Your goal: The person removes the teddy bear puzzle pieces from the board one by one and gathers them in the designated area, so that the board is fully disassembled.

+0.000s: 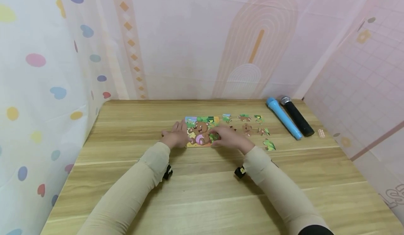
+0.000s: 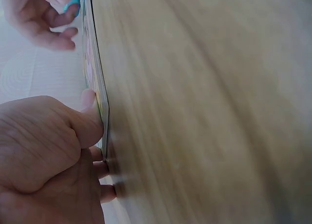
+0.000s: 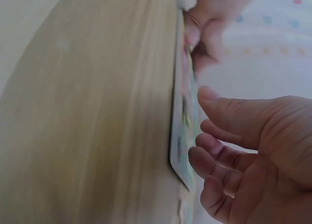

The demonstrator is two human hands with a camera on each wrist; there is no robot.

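A jigsaw board (image 1: 199, 138) with a brown bear picture lies flat on the wooden table. My left hand (image 1: 177, 135) holds its left end, thumb (image 2: 91, 131) against the near edge and a fingertip on top; other fingertips reach the table beside it. Over the right end of the board is my right hand (image 1: 231, 137), its fingers (image 3: 222, 158) loosely bent and the thumb apart, with nothing visible between them. Several loose jigsaw pieces lie to the right, including a green one (image 1: 269, 144) and a brown one (image 1: 247, 129). The right hand partly hides another piece.
A blue microphone (image 1: 284, 119) and a black microphone (image 1: 298, 117) lie side by side at the back right. Near them is a small dotted card (image 1: 321, 133). Patterned cloth (image 1: 176, 52) hangs behind and at both sides of the table (image 1: 202, 193).
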